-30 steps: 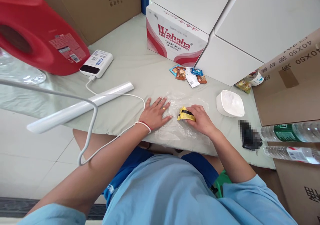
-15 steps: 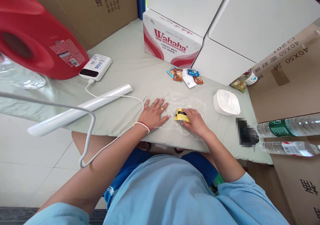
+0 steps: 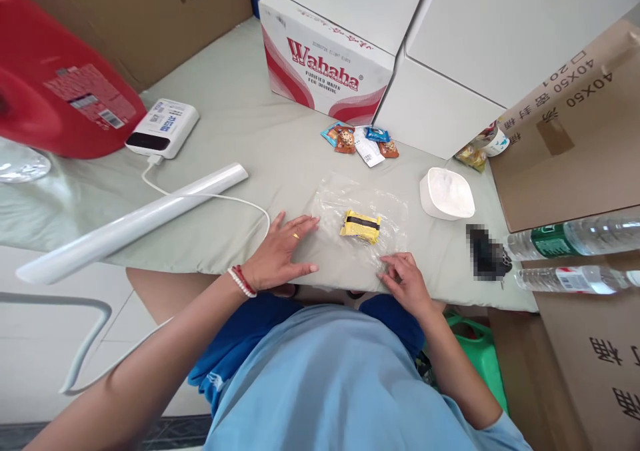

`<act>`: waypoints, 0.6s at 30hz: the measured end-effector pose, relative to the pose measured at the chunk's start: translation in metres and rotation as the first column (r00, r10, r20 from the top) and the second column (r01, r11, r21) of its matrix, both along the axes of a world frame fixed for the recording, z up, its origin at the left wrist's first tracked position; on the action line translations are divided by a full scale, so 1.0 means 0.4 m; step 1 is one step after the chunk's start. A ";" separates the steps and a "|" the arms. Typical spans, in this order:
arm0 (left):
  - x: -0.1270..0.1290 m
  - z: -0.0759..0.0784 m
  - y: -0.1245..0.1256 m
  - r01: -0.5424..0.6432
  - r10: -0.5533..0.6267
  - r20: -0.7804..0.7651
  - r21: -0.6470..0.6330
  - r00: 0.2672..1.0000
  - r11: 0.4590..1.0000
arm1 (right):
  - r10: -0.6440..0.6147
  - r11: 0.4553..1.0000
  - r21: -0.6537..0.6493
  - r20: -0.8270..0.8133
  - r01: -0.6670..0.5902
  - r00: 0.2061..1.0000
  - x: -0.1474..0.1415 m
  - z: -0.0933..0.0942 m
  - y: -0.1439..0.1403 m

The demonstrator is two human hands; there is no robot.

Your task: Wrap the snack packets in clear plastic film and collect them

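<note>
A small yellow packet with a black band (image 3: 361, 225) lies inside a clear plastic bag (image 3: 360, 234) spread flat near the table's front edge. My left hand (image 3: 283, 255) rests flat, fingers spread, on the table at the bag's left edge. My right hand (image 3: 404, 279) sits at the bag's near right corner with its fingertips on the plastic, away from the yellow packet. Neither hand grips anything.
Several small snack packets (image 3: 361, 141) lie behind the bag. A white bowl (image 3: 447, 194) stands to the right, with two water bottles (image 3: 575, 241) beyond it. A Wahaha carton (image 3: 325, 71), a power bank (image 3: 163, 127), a white lamp bar (image 3: 135, 221) and a red jug (image 3: 60, 97) stand left and behind.
My right hand let go of the yellow packet and drew back to the bag's near corner. My left hand slid slightly toward me. The view shifted.
</note>
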State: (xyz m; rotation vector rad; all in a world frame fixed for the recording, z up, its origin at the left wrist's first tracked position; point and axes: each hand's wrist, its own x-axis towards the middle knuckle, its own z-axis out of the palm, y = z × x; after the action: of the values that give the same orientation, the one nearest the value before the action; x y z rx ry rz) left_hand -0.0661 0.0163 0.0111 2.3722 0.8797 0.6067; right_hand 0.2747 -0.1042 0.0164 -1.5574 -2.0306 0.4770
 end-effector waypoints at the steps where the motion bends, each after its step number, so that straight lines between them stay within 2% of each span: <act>1: -0.001 -0.004 0.000 -0.030 0.029 -0.025 -0.022 0.999 0.999 | 0.012 1.000 0.003 -0.002 -0.012 1.000 0.000 0.006 0.010; 5: 0.014 -0.011 0.015 -0.127 0.124 -0.064 -0.036 0.990 0.991 | 0.097 0.995 0.020 -0.007 -0.097 0.995 0.018 0.065 0.056; 8: 0.028 0.000 0.030 -0.156 0.159 0.035 -0.087 0.987 0.984 | 0.147 0.988 0.053 -0.024 -0.146 0.989 0.047 0.116 0.092; 11: 0.037 0.020 0.042 -0.216 0.244 0.181 -0.161 0.953 0.963 | 0.169 0.983 0.074 -0.024 -0.166 0.985 0.075 0.156 0.136; 14: 0.050 0.038 0.055 -0.317 0.376 0.254 -0.247 0.891 0.916 | 0.154 0.987 0.050 -0.013 -0.153 0.988 0.091 0.179 0.189; 18: 0.093 0.041 0.079 -0.467 0.538 0.150 -0.341 0.830 0.816 | 0.119 0.993 -0.006 -0.003 -0.119 0.993 0.090 0.178 0.247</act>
State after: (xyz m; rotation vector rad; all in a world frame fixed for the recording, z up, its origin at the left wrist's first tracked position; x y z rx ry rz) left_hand -0.0291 0.0481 0.0276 1.7475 1.3985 0.8799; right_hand 0.3108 -0.0054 0.0877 -1.4440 -2.1302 0.5311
